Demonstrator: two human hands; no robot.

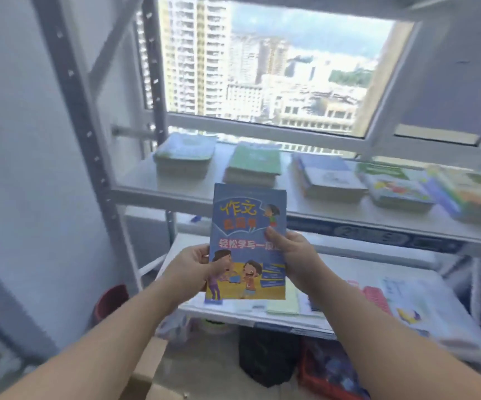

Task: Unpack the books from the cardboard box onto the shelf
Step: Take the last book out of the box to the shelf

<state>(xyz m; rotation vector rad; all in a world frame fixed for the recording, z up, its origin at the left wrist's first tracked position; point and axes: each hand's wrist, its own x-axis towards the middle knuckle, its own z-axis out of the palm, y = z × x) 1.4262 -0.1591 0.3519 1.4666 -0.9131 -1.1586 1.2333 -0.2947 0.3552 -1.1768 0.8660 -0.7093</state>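
Note:
I hold a blue book [248,235] with cartoon children and yellow Chinese lettering upright, in front of the shelf. My left hand [188,268] grips its lower left edge. My right hand [294,258] grips its right edge, thumb on the cover. The white metal shelf [175,186] bears several book stacks: a pale blue one [185,154] at the left, a green one [253,166], a blue-and-white one [328,177] and colourful ones [398,189] to the right. A cardboard box flap [146,370] shows at the bottom between my forearms.
A lower shelf board [349,272] carries flat papers and thin books [415,307]. A grey upright post [89,134] stands at the left. Below sit a black bag [268,359], a red crate [328,370] and a dark red bucket [110,301]. A window [276,70] lies behind.

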